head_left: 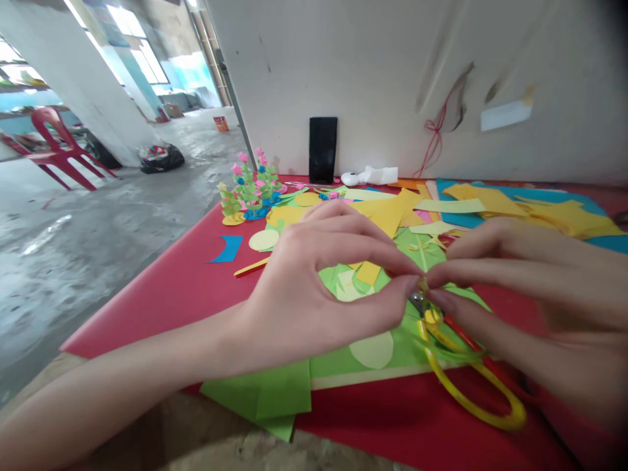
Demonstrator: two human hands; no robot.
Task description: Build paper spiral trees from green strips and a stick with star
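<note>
My left hand [338, 275] comes in from the left, thumb and forefinger closed in a pinch. From the right, my right hand [510, 288] pinches at the same spot, its fingertips almost touching the left ones. Between them is a small yellowish paper piece [423, 284], mostly covered by the fingertips, so its shape is unclear. Just below lie scissors with yellow handles [510, 412], their blades partly hidden. A red stick-like thing [464, 333] runs beside them, partly under my right hand. Green paper [328, 363] with pale yellow cutouts [375, 350] lies beneath the hands.
Small paper plants [255, 186] with pink and yellow stars stand at the back left of the red table covering [161, 294]. A black phone [322, 150] leans on the white wall. Yellow paper scraps [564, 216] lie on blue paper at the back right.
</note>
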